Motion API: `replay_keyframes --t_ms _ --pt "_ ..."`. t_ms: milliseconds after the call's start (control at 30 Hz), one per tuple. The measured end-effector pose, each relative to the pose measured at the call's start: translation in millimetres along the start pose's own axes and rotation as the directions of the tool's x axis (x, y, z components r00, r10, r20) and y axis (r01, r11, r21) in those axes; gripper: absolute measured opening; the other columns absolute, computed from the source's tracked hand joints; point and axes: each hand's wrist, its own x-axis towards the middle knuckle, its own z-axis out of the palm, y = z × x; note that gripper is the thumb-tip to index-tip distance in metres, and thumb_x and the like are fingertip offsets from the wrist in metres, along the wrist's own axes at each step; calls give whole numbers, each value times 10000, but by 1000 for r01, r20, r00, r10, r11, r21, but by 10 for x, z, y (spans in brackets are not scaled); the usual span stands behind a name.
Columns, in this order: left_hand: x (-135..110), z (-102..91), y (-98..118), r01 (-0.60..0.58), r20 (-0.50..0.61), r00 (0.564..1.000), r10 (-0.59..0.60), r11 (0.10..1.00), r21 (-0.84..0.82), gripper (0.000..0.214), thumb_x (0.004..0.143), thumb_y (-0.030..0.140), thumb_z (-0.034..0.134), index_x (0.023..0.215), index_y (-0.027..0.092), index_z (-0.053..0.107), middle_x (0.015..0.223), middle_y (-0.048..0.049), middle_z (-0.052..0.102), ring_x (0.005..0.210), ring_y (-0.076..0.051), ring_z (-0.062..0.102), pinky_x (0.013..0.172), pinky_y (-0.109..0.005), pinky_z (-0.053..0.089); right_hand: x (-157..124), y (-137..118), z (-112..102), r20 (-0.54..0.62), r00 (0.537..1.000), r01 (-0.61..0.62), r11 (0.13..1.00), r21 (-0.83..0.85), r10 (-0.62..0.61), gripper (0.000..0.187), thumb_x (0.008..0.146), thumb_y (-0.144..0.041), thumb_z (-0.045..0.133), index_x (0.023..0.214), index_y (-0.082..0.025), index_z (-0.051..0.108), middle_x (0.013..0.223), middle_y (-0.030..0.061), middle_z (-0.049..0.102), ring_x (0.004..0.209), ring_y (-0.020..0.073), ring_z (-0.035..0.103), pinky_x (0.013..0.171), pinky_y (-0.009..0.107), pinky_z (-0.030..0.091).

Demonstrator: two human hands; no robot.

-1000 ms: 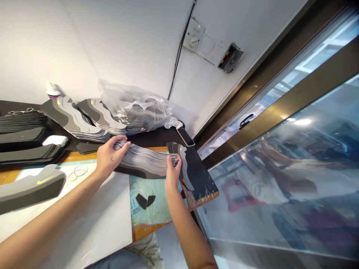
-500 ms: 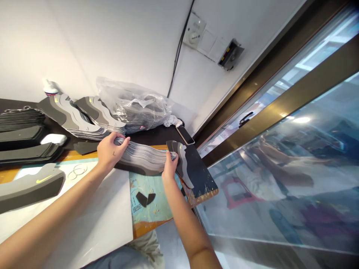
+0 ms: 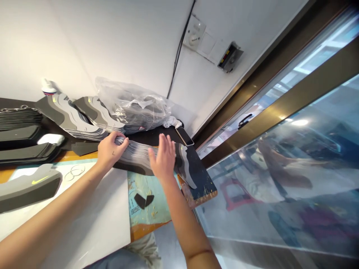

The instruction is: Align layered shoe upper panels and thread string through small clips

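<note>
I am judging the step in hand to be working the layers of a pile by its two ends, perhaps evening them. From the left, a single shaped piece point(image 3: 30, 186) with a yellow mark is lying on a white sheet point(image 3: 103, 209), near some thin rings point(image 3: 74, 172). Next comes my left grip point(image 3: 110, 149), which is clasping the pile's left end, thumb uppermost. The pile point(image 3: 137, 158) of grey pieces is stretching from there toward the right, its edges fanned, above the worktop point(image 3: 146, 228); whether it is resting there I cannot tell. My right grip point(image 3: 163, 158) is standing open over the pile's right part, fingers extended, and I cannot tell if the palm is touching. Just beyond, a loose grey piece point(image 3: 184, 164) is lying on a dark board point(image 3: 200, 168).

The next move, I think, is calling for a steady left hold while the right is meeting that end squarely. Half a second ago the right was pinching the end; now it is opening, while the left is keeping its hold.
</note>
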Motion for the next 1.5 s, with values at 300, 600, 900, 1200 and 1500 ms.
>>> replay_keyframes --t_ms 300,600,900,1200,1500 --pt "184 -285 -377 -147 374 896 239 955 -257 959 673 679 717 1420 149 436 1293 -151 687 1231 -302 626 1041 -367 496 80 -114 195 460 878 195 976 -95 -131 1144 632 -648 872 1544 -172 370 1369 181 529 1225 349 544 1064 480 444" --pt "239 -348 -570 -306 378 837 396 911 -277 1027 628 643 833 1478 217 446 1516 -155 524 1390 -357 510 1200 -471 378 270 13 -18 488 850 307 939 -155 -198 997 784 -421 841 1602 -309 282 1319 116 561 1143 292 631 985 417 507" --pt "100 -149 -658 -119 474 846 245 953 -279 1206 634 660 813 1604 213 254 1657 -176 330 1501 -369 368 1224 -471 330 232 145 109 526 820 236 971 48 -225 1051 798 -612 758 1627 -260 214 1500 148 462 1389 313 454 1151 464 380" --pt "170 -130 -647 -172 450 853 266 956 -238 1026 612 685 811 1433 206 426 1450 -164 553 1309 -368 562 1129 -495 447 293 9 19 465 808 388 921 45 -363 807 894 -634 649 1578 -311 368 1656 76 336 1535 287 277 1253 491 237" --pt "197 -206 -542 -134 518 811 271 949 -287 1041 642 646 822 1498 235 395 1563 -134 469 1394 -347 502 1160 -425 428 218 -85 145 404 832 426 904 -28 -379 562 1001 -512 531 1515 -291 472 1641 34 386 1474 290 377 1231 470 288"
